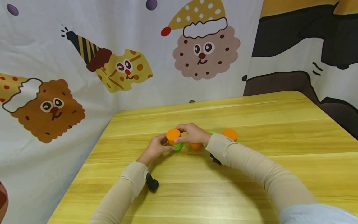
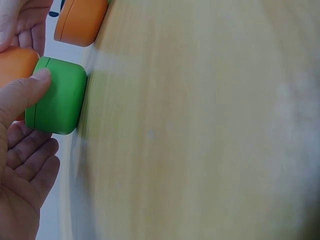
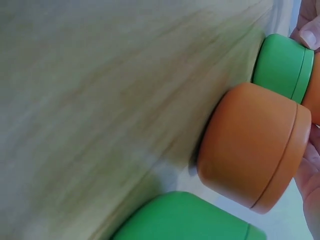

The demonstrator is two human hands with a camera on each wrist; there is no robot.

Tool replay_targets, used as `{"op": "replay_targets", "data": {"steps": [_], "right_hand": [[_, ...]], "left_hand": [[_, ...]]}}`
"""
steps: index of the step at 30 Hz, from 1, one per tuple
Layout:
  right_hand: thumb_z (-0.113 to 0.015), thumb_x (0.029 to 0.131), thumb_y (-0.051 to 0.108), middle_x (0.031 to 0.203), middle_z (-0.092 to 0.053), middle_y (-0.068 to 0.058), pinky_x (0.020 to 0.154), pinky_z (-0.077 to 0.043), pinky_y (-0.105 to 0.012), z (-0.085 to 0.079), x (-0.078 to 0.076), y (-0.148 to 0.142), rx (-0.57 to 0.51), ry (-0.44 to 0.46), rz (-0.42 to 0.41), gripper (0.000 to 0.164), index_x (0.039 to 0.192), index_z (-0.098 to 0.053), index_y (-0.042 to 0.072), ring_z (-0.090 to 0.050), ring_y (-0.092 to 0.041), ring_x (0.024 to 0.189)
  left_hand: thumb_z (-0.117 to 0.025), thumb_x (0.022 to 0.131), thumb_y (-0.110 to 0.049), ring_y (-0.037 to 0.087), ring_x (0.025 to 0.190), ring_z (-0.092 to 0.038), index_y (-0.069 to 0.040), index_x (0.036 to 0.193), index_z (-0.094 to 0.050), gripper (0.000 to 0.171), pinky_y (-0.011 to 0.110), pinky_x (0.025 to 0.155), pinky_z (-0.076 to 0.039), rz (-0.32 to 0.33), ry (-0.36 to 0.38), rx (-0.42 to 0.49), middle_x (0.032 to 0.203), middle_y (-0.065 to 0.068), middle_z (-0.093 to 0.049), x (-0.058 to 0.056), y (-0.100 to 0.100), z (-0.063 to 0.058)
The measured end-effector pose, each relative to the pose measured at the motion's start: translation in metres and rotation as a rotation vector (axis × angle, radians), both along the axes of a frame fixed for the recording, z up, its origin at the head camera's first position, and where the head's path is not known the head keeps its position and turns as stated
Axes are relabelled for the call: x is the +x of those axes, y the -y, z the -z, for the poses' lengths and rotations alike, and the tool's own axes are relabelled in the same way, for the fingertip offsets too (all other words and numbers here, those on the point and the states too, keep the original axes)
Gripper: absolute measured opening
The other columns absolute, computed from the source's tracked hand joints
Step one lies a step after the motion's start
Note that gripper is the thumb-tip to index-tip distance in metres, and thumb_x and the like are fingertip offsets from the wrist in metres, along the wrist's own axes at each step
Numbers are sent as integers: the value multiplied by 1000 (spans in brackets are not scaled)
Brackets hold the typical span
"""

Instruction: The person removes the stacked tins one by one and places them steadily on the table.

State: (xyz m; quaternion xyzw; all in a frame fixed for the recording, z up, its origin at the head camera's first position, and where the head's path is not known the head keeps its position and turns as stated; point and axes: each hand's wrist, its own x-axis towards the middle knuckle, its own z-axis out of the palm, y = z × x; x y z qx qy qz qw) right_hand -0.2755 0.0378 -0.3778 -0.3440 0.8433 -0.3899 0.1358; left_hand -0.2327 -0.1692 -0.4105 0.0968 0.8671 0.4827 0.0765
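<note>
An orange round lidded container [image 1: 173, 136] sits on top of a green one [image 1: 178, 146], the two forming a stack on the table. My right hand [image 1: 193, 133] holds the upper orange container, thumb on the near side and fingers on the far side. At the lower left, my left hand [image 1: 156, 147] grips the green container [image 2: 59, 97]; its thumb [image 2: 40, 80] presses near the lid seam. Just right of the stack, partly under my right hand, stands a second orange container [image 3: 250, 145].
Farther right are another green container [image 1: 213, 133], mostly hidden by my right wrist, and another orange one [image 1: 230, 134], partly behind the sleeve. The wooden table [image 1: 207, 186] reaches back to a cartoon-printed cloth [image 1: 156, 99].
</note>
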Motion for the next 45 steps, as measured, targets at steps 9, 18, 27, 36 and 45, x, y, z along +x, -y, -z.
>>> {"op": "replay_targets", "data": {"steps": [9,18,27,36,45], "right_hand": [[-70,82,37,113,-63,0,101,-41,-46,-8,-1,-6,-93,-28,33,47,121,-58,15,-56,-16,109],[-73,79,36,106,-64,1,96,-45,-44,-20,-2,-19,-124,-50,126,49,119,-59,12,-57,-17,103],[-74,77,31,98,-63,0,90,-47,-42,-17,2,-43,-164,-73,205,38,108,-61,13,-56,-17,95],[-74,77,28,97,-62,-3,99,-41,-51,-14,6,-67,-235,-81,270,34,104,-60,12,-57,-19,94],[-75,77,27,101,-63,-7,101,-40,-50,-16,10,-94,-219,-125,330,40,108,-58,8,-57,-23,100]], "left_hand": [[-77,76,-16,25,122,-50,-8,128,-55,57,42,105,-38,10,2,-1,128,9,-57,-2,1,-1],[-76,77,-17,27,123,-49,-7,127,-56,54,43,105,-38,16,31,12,127,9,-57,0,-1,-6],[-78,75,-19,23,120,-52,-10,123,-59,52,38,103,-41,-9,14,-30,124,4,-60,-3,0,2],[-78,75,-19,24,121,-51,-12,124,-59,53,37,103,-41,-16,18,-47,124,4,-59,-3,1,3],[-78,75,-20,24,121,-51,-13,124,-58,53,37,103,-41,-21,31,-57,125,4,-59,-3,0,2]]}}
